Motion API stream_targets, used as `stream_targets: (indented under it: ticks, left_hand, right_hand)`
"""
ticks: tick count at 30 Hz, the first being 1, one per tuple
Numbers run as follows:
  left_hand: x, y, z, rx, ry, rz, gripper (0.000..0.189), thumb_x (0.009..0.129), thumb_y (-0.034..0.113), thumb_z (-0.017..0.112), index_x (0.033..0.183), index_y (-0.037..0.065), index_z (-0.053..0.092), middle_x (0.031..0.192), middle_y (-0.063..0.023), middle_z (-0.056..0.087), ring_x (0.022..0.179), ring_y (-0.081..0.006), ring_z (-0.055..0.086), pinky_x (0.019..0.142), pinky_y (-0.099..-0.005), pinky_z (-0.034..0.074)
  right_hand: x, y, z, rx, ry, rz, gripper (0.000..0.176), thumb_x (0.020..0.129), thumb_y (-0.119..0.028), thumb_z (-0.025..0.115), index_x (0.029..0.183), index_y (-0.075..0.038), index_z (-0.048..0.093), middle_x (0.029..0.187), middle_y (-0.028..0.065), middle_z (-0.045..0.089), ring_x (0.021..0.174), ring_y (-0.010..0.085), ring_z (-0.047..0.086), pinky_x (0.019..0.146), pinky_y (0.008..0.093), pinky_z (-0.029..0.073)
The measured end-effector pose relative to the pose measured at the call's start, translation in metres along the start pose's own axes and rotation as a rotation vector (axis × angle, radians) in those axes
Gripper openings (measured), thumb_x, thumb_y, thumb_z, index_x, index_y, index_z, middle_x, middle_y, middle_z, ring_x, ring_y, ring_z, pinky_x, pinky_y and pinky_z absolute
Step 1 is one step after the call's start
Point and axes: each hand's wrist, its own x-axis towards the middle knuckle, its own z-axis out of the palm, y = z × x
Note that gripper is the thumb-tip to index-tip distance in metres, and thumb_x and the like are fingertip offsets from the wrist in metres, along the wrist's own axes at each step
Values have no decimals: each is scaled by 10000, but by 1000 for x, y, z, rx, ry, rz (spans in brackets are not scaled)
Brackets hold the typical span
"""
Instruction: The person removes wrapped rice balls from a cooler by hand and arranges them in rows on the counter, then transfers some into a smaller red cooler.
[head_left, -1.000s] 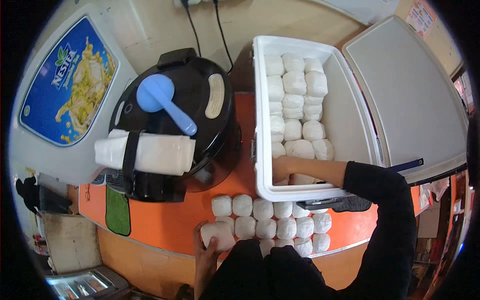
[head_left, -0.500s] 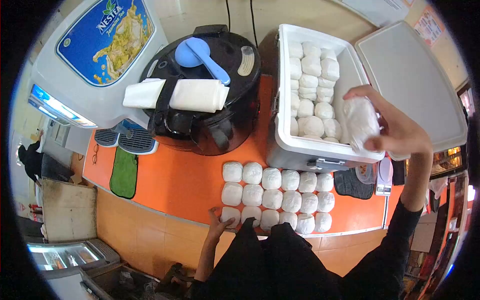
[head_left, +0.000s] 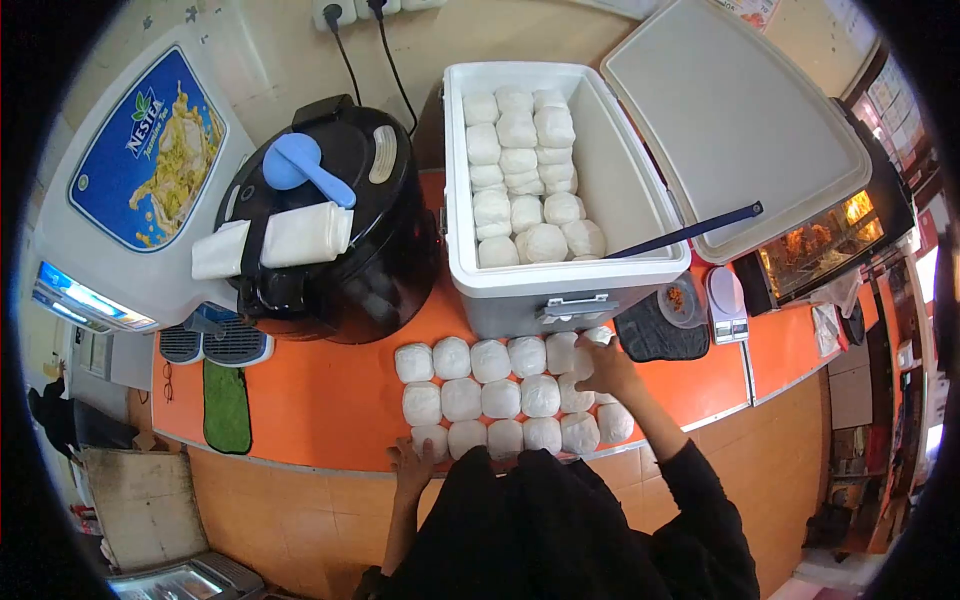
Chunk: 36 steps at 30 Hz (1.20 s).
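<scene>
Three rows of round white wrapped bundles lie on the orange counter. My left hand rests at the near left corner of the rows, fingers spread, beside the end bundle. Over the right end of the rows is my right hand, its fingers apart on the bundles at the far right corner and partly covering them. Behind the rows stands a white and grey cooler, open, with more white bundles stacked along its left side. A dark blue strap crosses the cooler's front right corner.
Left of the cooler is a black cooker with a blue scoop and folded cloths on its lid. A drink dispenser and green cloth are farther left. The cooler lid, a scale and a person also show.
My right hand has come down from beside the cooler to the right end of the rows, and the white bundle it held is no longer in it. The view has shifted.
</scene>
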Motion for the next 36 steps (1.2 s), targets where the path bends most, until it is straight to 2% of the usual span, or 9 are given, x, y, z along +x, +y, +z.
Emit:
stream_targets:
  ticks: [3,7,12,15,19,22,24,32,36]
  left_hand:
    - [2,28,-27,60,72,66,562,871,296,657,1264,14,370,1202,-300,388,1130,-478,402,909,-626,327]
    - [11,90,-57,-97,261,383,326,908,142,600,1164,-13,470,1092,-213,470,1022,-341,486,879,-486,403]
    - [10,208,-77,-619,296,709,149,917,-2,532,1064,-26,520,945,-107,518,809,-183,529,759,-308,448]
    - [11,253,-76,-835,297,867,54,906,-17,509,960,-9,508,892,-108,541,770,-154,536,694,-292,460]
    - [8,309,-92,-797,322,1241,66,896,-3,482,960,0,464,865,-150,517,727,-193,565,655,-311,471]
    - [18,329,-88,-881,299,1310,133,812,-72,556,919,-1,521,788,-127,594,658,-214,601,582,-292,475]
    - [26,325,-89,-849,241,1266,137,801,-80,566,906,-1,532,758,-123,596,666,-212,607,576,-290,473]
    - [44,328,-108,-821,16,1034,78,838,-36,560,907,-5,543,786,-128,606,692,-201,610,618,-285,484]
    - [53,364,-135,-1103,-395,761,483,934,242,554,1306,-3,367,1291,-212,457,1108,-312,570,848,-391,545]
  right_hand:
    - [6,-10,38,-55,88,227,971,603,-406,845,1429,-280,350,1265,288,547,1183,555,472,958,535,480]
    - [-11,5,-9,-138,-17,5,968,742,-519,741,1508,-261,207,1256,321,530,1244,518,456,931,516,497]
    - [-69,-73,-249,267,-373,-469,358,954,-371,575,1172,-87,598,841,138,685,739,208,682,652,311,526]
    - [-30,-93,-309,262,-272,-516,165,965,-193,533,1082,-82,565,676,41,642,570,162,646,593,309,494]
    - [140,-65,-277,-163,-259,-332,377,916,-329,544,1267,-198,507,1047,209,657,878,331,658,803,449,496]
    - [225,-43,-232,-261,-360,-115,552,863,-453,600,1339,-219,448,1149,201,633,1017,359,622,909,488,461]
    - [287,2,-177,-306,-227,-160,772,774,-566,658,1396,-198,389,1204,186,617,1127,367,572,981,496,425]
    - [259,-15,-212,-402,-80,-180,862,640,-608,734,1314,-115,521,1238,170,612,1134,360,588,989,481,428]
    - [145,-96,-313,159,-62,-239,653,728,-456,725,1244,-109,526,1017,215,668,969,351,648,876,397,487]
